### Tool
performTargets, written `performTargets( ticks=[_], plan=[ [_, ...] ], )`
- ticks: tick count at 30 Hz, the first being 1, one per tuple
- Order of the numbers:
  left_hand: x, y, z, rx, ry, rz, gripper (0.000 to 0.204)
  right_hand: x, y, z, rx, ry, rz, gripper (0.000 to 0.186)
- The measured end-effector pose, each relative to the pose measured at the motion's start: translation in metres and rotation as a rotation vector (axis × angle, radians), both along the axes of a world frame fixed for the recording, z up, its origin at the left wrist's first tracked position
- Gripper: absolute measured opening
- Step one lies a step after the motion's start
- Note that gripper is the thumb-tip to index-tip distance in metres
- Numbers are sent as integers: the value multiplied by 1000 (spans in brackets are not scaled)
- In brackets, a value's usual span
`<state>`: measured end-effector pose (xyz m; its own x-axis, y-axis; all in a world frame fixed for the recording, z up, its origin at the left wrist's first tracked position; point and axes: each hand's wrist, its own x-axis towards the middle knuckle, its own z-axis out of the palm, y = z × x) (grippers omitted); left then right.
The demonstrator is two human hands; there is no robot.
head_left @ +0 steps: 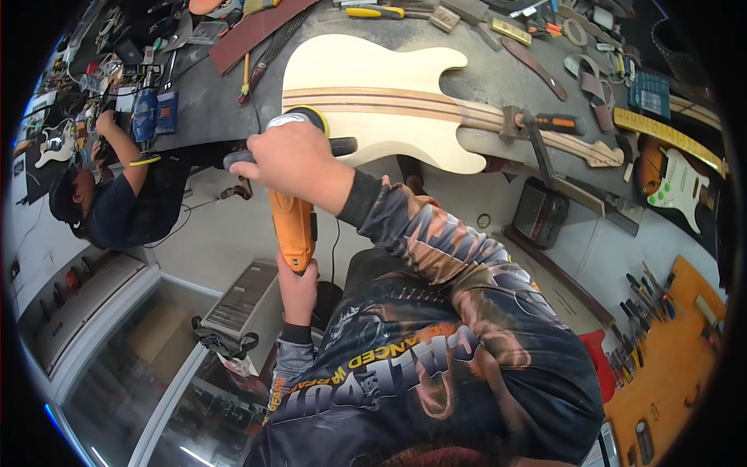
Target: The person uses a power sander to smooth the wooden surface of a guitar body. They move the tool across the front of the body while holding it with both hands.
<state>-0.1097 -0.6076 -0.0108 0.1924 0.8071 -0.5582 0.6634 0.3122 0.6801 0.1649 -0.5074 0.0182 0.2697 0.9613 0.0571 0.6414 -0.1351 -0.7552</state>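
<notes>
An orange power sander (292,226) with a black side handle is in both of my hands. My right hand (299,159) is closed round its front handle, and my left hand (299,294) grips the rear of its orange body. Its round yellow-edged pad (315,117) is at the near left edge of a pale wooden guitar body (366,70); whether it presses on the wood is partly hidden by my right hand. Dark stripes run along the middle of the body into the neck. A clamp (517,123) with an orange-and-black handle holds the neck at the bench edge.
The grey bench (233,109) carries a reddish-brown strip (253,35), a yellow-handled tool (375,12) and many small tools. Another person (124,194) works at the left with a blue power tool (145,117). A sunburst guitar (677,183) is at the right, above a tool board (661,373).
</notes>
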Motion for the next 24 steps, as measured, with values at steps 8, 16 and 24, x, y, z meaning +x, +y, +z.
performTargets(
  ticks=[8, 16, 24],
  plan=[
    [21, 2, -21, -65, 49, -75, 65, 49, -17, 1, -76, -9, 2, 65],
    [68, -1, -12, -1, 8, -312, 82, 96, -53, 16, -241, -59, -92, 61],
    [32, -2, -21, -106, 87, -81, 62, 52, -17, 1, -122, 76, 23, 62]
  ],
)
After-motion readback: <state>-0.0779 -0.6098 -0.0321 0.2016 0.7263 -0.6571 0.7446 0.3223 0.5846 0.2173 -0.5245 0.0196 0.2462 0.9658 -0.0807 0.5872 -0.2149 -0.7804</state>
